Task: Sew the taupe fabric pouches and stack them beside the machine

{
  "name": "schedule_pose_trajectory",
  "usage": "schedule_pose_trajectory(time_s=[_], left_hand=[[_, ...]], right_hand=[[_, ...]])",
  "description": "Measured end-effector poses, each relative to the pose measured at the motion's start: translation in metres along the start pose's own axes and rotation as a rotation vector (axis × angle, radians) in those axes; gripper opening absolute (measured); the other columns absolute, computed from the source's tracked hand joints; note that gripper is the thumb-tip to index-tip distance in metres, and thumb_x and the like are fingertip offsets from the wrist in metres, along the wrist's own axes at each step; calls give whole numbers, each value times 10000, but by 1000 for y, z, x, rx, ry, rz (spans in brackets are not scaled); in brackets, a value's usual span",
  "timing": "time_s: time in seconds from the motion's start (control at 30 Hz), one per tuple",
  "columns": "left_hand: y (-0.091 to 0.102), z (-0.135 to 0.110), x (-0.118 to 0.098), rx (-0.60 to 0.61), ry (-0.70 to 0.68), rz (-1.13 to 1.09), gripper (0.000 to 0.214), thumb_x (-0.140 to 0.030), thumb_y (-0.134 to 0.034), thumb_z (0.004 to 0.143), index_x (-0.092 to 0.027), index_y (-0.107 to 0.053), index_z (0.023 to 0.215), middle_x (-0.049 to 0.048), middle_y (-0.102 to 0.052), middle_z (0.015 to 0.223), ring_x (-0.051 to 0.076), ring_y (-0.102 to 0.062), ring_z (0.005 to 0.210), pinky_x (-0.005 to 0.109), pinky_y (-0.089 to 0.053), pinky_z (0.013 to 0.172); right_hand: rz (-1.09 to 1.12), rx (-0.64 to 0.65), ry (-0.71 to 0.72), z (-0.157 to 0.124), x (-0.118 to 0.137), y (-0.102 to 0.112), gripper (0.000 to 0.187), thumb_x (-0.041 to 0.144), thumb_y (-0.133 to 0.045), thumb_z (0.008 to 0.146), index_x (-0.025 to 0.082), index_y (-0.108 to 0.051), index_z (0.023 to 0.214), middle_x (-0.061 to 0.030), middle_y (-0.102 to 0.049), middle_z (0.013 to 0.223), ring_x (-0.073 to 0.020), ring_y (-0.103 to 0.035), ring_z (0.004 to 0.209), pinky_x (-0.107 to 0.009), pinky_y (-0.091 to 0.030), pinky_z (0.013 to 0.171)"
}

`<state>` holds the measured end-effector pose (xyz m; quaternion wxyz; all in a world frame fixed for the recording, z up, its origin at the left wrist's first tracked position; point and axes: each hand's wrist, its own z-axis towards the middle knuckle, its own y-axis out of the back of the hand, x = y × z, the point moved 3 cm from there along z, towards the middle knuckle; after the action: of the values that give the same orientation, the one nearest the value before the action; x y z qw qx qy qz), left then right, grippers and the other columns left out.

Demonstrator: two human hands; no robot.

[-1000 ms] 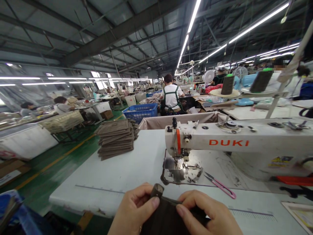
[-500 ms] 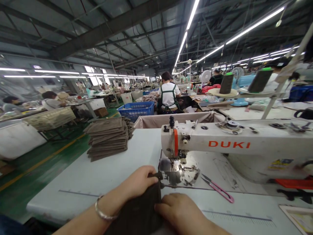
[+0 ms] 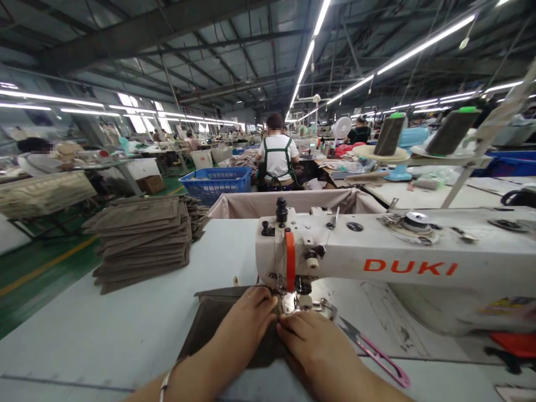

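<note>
Brown fabric (image 3: 208,319) sits pressed flat under my left hand (image 3: 250,319) and right hand (image 3: 313,341), close together by the sewing machine (image 3: 377,251).

Bright, even factory light
Ceiling tube lights (image 3: 422,44) glare white; wide-lens bending at edges, faces blurred, shadows soft.

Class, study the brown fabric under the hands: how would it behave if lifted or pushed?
The fabric probably flops when lifted: it lies flat under the left hand and right hand. It likely slides easily on the smooth table. One piece seems light but fairly firm: similar ones stack flat in the pile.
</note>
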<state>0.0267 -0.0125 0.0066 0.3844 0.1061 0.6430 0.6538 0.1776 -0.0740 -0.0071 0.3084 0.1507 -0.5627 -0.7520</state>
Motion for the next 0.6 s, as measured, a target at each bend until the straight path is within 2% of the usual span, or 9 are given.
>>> schedule_pose_trajectory(time_s=[0.07,0.17,0.27,0.4,0.6], left_hand=[[1,-6,1,17,-48,-8,362,-53,-586,886,-210,-614,1212,54,-614,1199,228,-538,1149,363,-417,1070],[1,-7,7,19,-124,-14,387,-80,-546,924,-231,-570,1280,56,-577,1285,232,-505,1215,389,-390,1114],[-1,-5,10,11,-164,-20,381,-93,-531,934,-245,-570,1282,53,-589,1279,233,-514,1215,398,-401,1112],[-2,-7,2,-4,-197,-5,411,-52,-535,905,-216,-582,1279,60,-619,1259,229,-546,1186,377,-449,1080],[3,-8,-7,-1,-335,165,397,-10,-486,888,-171,-636,1218,83,-654,1269,238,-583,1191,405,-479,1064]], right_hand=[[16,-26,-14,0,1,-3,285,170,-675,864,144,-664,1147,-61,-709,1076,-232,-636,978,-363,-512,895],[12,-79,-7,2,4,-5,292,157,-702,832,137,-673,1122,-61,-716,1061,-231,-645,955,-360,-526,859],[-8,-129,45,0,5,-7,279,157,-675,837,111,-672,1112,-72,-725,1042,-223,-653,929,-348,-528,838],[-23,-183,80,-4,3,-9,235,164,-599,855,101,-682,1066,-81,-732,981,-217,-662,895,-341,-533,799],[-78,-274,132,-3,3,-7,186,121,-560,863,112,-685,1000,-65,-740,954,-190,-669,805,-304,-541,697]])
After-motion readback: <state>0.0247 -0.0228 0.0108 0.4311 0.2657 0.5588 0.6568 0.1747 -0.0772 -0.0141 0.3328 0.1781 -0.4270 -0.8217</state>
